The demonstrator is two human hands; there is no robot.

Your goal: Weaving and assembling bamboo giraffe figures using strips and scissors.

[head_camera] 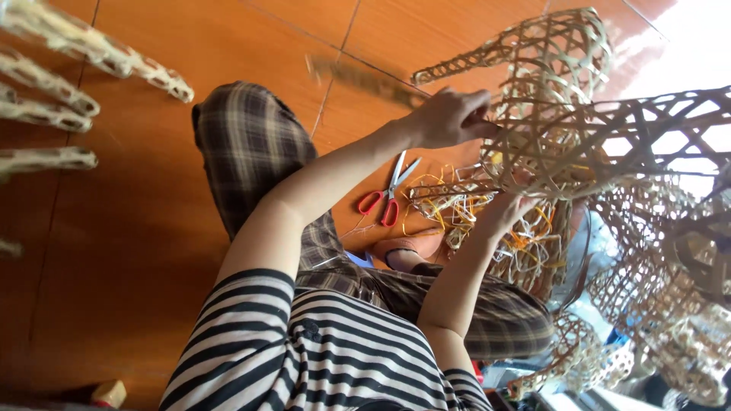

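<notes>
— Basket (563,129): where is it?
— Right of centre, lifted above the orange floor (137,228). Going left to right: red-handled scissors (387,199) lie on the floor, then a tangle of yellow strips (457,209).
— And the hands?
— The left hand (449,118) is closed on the basket's weave; the right hand (506,209) is under it, grip unclear.

Your right hand (512,209) sits half hidden behind the open-weave bamboo basket (563,129); the thin bamboo strip (364,78) at your left hand (449,118) is blurred.
</notes>
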